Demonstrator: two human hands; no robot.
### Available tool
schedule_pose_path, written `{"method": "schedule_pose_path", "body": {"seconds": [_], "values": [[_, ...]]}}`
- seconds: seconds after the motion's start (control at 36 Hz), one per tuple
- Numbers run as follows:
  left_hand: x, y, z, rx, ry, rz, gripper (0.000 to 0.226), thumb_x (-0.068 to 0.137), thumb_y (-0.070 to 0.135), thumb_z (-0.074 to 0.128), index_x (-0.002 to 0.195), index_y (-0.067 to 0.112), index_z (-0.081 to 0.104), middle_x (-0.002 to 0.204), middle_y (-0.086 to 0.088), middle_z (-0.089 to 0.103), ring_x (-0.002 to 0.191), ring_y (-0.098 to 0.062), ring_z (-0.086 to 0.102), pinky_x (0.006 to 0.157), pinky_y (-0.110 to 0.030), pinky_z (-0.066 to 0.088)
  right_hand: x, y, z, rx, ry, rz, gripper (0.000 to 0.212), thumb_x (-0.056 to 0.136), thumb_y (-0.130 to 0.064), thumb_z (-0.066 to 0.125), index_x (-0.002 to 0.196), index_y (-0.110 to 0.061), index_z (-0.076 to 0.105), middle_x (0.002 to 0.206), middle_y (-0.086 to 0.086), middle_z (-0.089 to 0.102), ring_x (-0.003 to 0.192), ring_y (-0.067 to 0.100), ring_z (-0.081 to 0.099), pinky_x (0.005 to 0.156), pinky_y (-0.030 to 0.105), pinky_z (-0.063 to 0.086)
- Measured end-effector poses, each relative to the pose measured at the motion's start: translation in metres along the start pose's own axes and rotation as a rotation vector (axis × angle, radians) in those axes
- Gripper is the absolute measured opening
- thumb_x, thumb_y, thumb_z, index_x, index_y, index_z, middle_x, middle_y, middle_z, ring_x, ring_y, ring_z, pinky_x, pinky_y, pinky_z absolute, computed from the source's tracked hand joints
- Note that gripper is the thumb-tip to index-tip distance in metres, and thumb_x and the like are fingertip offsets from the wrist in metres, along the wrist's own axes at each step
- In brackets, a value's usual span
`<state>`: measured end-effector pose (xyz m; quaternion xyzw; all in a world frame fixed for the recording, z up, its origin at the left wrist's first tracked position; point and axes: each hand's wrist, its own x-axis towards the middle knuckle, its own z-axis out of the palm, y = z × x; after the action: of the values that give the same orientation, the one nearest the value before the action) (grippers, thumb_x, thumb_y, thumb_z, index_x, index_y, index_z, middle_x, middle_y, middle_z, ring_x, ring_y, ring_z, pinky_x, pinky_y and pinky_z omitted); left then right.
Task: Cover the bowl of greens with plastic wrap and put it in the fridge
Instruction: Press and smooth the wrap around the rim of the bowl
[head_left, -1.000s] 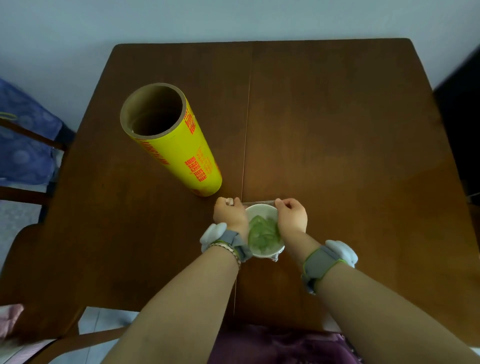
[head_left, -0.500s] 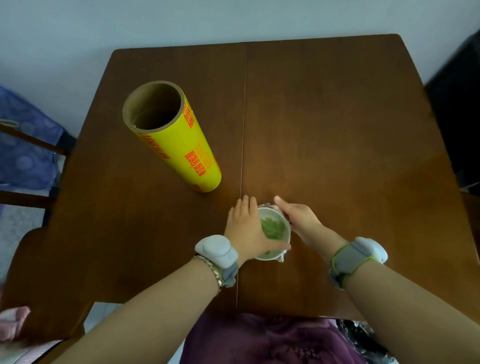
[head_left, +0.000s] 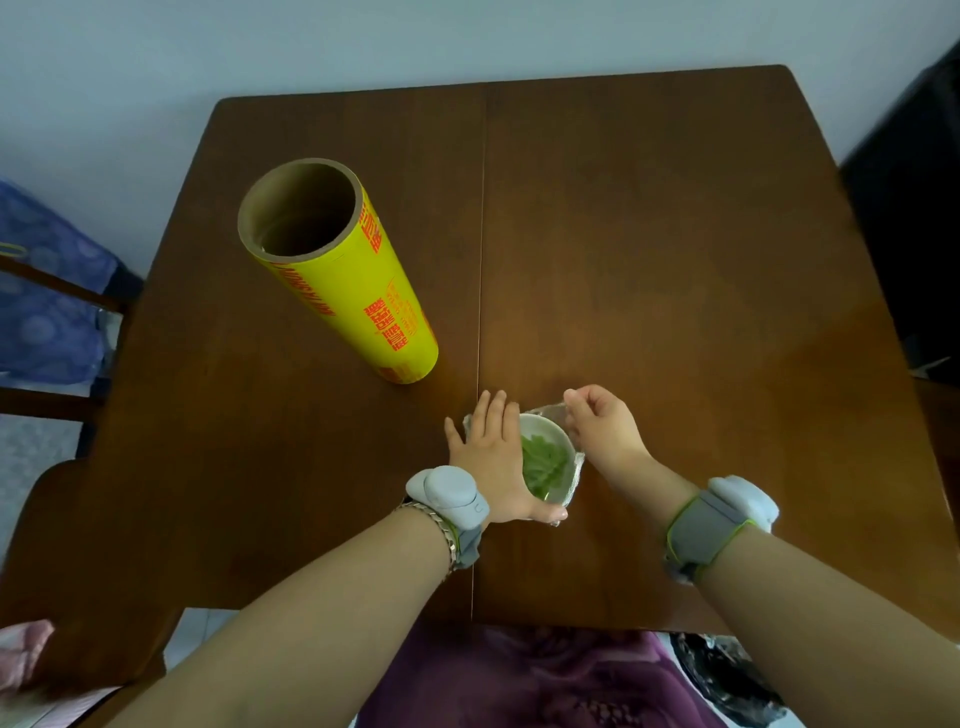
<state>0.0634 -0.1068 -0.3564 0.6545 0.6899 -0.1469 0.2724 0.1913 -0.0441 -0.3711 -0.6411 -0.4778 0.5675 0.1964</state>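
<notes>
A small white bowl (head_left: 544, 429) with green vegetables (head_left: 543, 464) sits near the front edge of the brown wooden table (head_left: 649, 291). Clear plastic wrap (head_left: 555, 413) lies over the bowl and bunches at its sides. My left hand (head_left: 491, 457) rests flat against the bowl's left side, thumb under its near rim, pressing the wrap. My right hand (head_left: 605, 426) is at the bowl's far right rim with its fingers pinched on the wrap's edge. The fridge is not in view.
A tall yellow roll of plastic wrap (head_left: 337, 280) with red print stands upright on the table's left half. A wooden chair (head_left: 52, 322) with blue cloth is at the left. A dark object (head_left: 914, 208) stands past the table's right edge.
My left hand went from pinching the wrap at the far rim to lying flat on the bowl's left side. My right hand moved to the right rim and lifted its fingers.
</notes>
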Motion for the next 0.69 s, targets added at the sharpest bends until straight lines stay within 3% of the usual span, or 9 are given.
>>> {"method": "schedule_pose_path", "body": {"seconds": [0.17,0.22,0.33,0.39,0.44,0.56,0.69], "values": [[0.002,0.002,0.001,-0.023,0.004,-0.014,0.133,0.055,0.078,0.066,0.15,0.012,0.002,0.161,-0.002,-0.01,0.148,-0.022,-0.013,0.115,-0.059,0.003,0.017,0.006,0.007,-0.221,-0.009,0.069,0.021,0.095,-0.024,0.046,0.08,-0.011,0.052,0.066,0.0,0.051,0.073,0.024,0.053,0.073,0.04,0.05],[0.002,0.002,0.001,-0.011,0.008,-0.018,0.133,0.055,0.079,0.065,0.15,0.011,0.002,0.161,-0.003,-0.009,0.148,-0.022,-0.013,0.116,-0.058,0.003,0.019,0.004,0.008,-0.254,-0.034,0.067,0.02,0.094,-0.024,0.047,0.08,-0.011,0.053,0.071,0.003,0.054,0.076,0.024,0.054,0.071,0.037,0.05],[0.003,0.001,0.002,-0.003,0.022,-0.008,0.133,0.054,0.079,0.065,0.15,0.012,0.002,0.161,-0.004,-0.008,0.148,-0.023,-0.013,0.115,-0.059,0.004,0.019,0.004,0.002,-0.313,-0.137,0.077,0.024,0.091,-0.029,0.056,0.075,-0.011,0.058,0.062,0.001,0.053,0.06,0.019,0.053,0.049,0.025,0.045],[0.002,0.001,0.002,-0.026,0.035,0.0,0.133,0.054,0.079,0.065,0.151,0.013,0.001,0.161,-0.004,-0.008,0.148,-0.024,-0.013,0.115,-0.06,0.003,0.015,0.01,-0.001,-0.285,-0.143,0.094,0.031,0.09,-0.033,0.057,0.067,-0.012,0.057,0.057,0.002,0.054,0.055,0.018,0.054,0.053,0.03,0.051],[0.002,-0.001,0.002,-0.081,0.054,-0.012,0.132,0.055,0.078,0.065,0.152,0.02,-0.003,0.161,-0.006,-0.009,0.148,-0.024,-0.015,0.115,-0.059,0.001,0.009,0.015,-0.006,-0.255,-0.137,0.077,0.042,0.093,-0.038,0.05,0.06,-0.013,0.052,0.055,0.003,0.053,0.056,0.021,0.053,0.064,0.035,0.051],[0.002,-0.005,0.0,-0.117,0.124,-0.02,0.115,0.061,0.081,0.057,0.149,0.042,-0.005,0.159,-0.015,-0.015,0.145,-0.033,-0.021,0.114,-0.06,-0.005,-0.004,0.019,-0.018,-0.181,-0.273,0.06,0.042,0.096,-0.043,0.038,0.065,-0.018,0.053,0.064,-0.003,0.057,0.061,0.01,0.051,0.064,0.023,0.041],[0.006,-0.015,-0.009,0.114,0.136,0.237,0.125,0.06,0.083,0.056,0.153,0.023,-0.003,0.161,-0.002,-0.015,0.147,-0.021,-0.02,0.116,-0.047,-0.012,-0.009,0.025,-0.019,-0.12,-0.269,-0.005,0.029,0.095,-0.03,0.048,0.068,-0.02,0.055,0.077,-0.001,0.059,0.073,0.011,0.051,0.065,0.023,0.038]]}}
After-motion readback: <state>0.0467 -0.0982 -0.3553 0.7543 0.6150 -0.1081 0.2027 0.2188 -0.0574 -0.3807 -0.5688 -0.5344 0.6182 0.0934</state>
